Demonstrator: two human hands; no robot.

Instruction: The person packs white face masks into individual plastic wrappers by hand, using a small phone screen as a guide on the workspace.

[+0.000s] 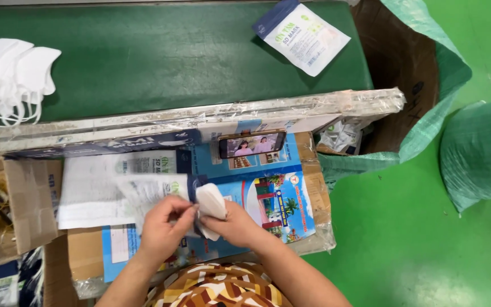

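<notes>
At lower centre, the right hand (231, 223) grips a folded white mask (211, 202), while the left hand (163, 224) pinches the mouth of a flat plastic pouch (146, 193) just beside it. Under them lies a stack of pouches (95, 190) on a printed cardboard board (279, 207). A phone (252, 144) leans above; loose masks (9, 77) sit upper left, and a sealed pouch (302, 35) lies at the top.

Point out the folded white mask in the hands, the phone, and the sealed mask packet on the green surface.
folded white mask (211, 202), head view, its rounded upper fold
phone (252, 144), head view, middle of its lit screen
sealed mask packet (305, 37), head view, centre of its white front
</notes>
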